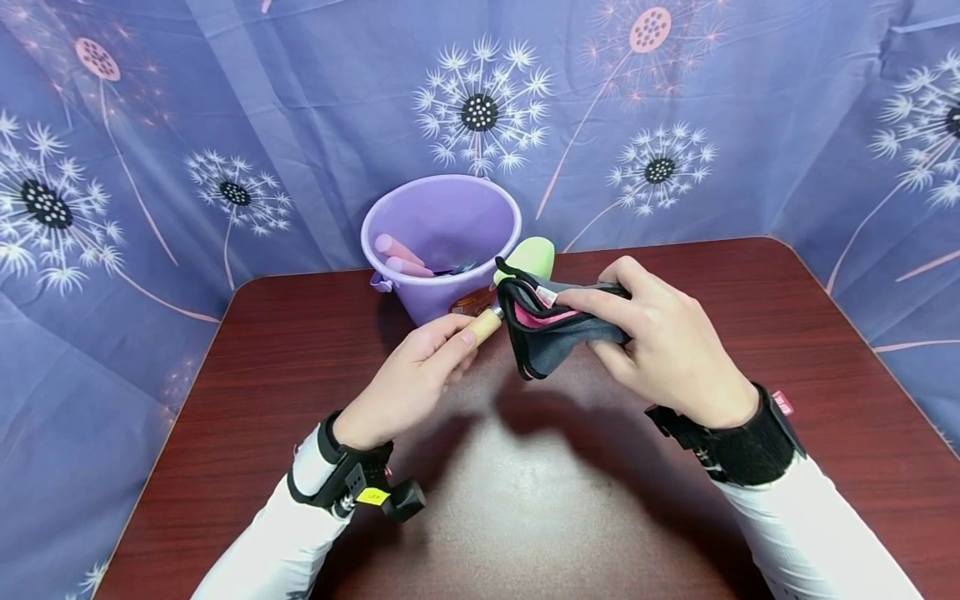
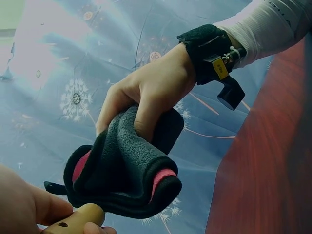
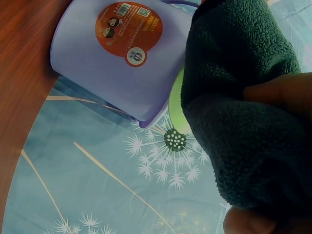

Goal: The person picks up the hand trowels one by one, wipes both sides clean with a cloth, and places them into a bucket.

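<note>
My left hand grips the pale wooden handle of a small garden trowel, whose light green blade points up and away. In the right hand a folded dark grey cloth with black edging and a pink inner side is pinched between thumb and fingers. The cloth overlaps the trowel's neck and the lower part of the blade in the head view. Seen from the left wrist, the cloth hangs folded just above the handle's end.
A purple bucket stands at the back of the dark red wooden table, just behind the trowel. Two pink handles and some darker pieces lie in it. An orange label is on its side. Blue dandelion-print fabric hangs behind the table.
</note>
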Available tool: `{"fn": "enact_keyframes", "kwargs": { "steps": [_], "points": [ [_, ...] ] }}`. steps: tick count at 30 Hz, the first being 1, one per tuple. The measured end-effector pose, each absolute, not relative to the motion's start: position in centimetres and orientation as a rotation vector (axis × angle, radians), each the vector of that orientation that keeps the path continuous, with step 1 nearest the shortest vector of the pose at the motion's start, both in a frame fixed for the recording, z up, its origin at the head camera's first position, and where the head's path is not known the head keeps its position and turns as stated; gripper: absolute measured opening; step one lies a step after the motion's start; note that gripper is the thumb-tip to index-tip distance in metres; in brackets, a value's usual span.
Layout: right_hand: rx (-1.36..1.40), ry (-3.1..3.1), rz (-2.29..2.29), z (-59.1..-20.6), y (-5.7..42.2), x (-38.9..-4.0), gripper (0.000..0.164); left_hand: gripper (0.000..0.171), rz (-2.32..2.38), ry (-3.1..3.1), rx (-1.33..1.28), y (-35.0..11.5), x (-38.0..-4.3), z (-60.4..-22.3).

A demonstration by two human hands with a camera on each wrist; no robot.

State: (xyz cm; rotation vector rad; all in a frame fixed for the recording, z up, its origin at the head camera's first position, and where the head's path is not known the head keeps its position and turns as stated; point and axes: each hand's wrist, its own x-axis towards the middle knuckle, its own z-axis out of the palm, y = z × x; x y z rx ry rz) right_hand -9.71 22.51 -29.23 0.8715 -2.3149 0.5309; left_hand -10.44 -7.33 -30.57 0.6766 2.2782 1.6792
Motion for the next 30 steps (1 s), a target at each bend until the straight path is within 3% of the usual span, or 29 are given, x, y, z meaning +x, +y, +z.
{"fn": "enact_keyframes", "kwargs": {
  "steps": [30],
  "points": [
    [0.817, -2.38, 0.455, -29.41, 22.79, -9.77, 0.055, 0.023, 1.707, 2.306, 0.695, -7.35, -10.35, -30.2]
  ]
}}
